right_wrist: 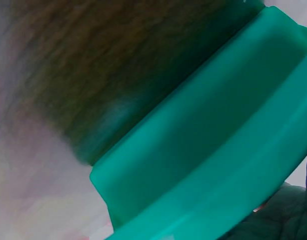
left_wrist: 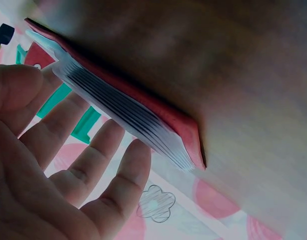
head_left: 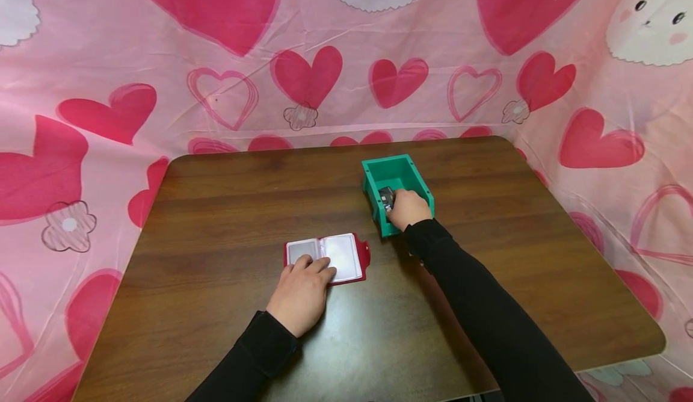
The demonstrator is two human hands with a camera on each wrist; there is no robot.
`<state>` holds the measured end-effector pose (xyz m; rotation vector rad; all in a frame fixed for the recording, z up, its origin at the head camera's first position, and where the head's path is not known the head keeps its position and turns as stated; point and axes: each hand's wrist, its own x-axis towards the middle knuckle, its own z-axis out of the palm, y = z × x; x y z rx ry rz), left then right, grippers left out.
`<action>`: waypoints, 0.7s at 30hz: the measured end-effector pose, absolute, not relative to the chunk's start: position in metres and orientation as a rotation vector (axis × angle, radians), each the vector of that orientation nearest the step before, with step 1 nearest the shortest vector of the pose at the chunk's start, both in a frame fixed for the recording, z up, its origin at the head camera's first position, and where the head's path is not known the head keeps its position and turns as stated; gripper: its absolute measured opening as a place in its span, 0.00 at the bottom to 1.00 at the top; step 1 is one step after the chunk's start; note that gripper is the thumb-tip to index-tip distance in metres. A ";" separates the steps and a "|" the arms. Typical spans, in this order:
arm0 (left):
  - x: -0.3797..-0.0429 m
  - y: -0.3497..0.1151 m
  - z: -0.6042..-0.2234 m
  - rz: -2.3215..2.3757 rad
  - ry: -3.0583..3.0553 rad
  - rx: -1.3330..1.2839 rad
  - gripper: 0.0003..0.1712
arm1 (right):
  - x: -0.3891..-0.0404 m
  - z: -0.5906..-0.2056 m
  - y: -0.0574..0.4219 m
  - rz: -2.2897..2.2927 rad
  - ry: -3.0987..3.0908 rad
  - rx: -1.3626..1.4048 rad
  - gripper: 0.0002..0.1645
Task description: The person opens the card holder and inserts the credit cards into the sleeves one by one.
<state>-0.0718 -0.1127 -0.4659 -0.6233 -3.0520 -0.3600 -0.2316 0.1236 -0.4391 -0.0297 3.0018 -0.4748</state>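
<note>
An open red card holder (head_left: 360, 257) with clear plastic sleeves lies on the table. My left hand (head_left: 300, 293) rests its fingertips on the sleeves near the fold. In the left wrist view the stacked sleeves (left_wrist: 118, 107) show edge-on beside the spread, nearly straight fingers. Inside a green bin (head_left: 385, 160), my right hand (head_left: 409, 209) has its fingers curled at a black card (head_left: 387, 198) with white lettering, and seems to pinch it. The right wrist view is mostly filled by the bin wall (right_wrist: 193, 135), which hides the card and most of that hand.
The brown wooden table (head_left: 227, 209) has rounded corners. A pink cloth (head_left: 346, 35) printed with hearts hangs behind it and at both sides. The bin stands toward the back, right of the card holder.
</note>
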 end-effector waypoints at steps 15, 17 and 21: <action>-0.071 -0.113 -0.465 -0.359 -3.050 -0.621 0.19 | -0.229 -0.433 0.128 -0.556 2.995 -0.037 0.24; -0.071 -0.113 -0.465 -0.354 -3.045 -0.621 0.19 | -0.228 -0.429 0.129 -0.589 2.981 -0.044 0.24; -0.070 -0.112 -0.465 -0.339 -3.028 -0.622 0.18 | -0.227 -0.423 0.133 -0.692 2.971 -0.067 0.24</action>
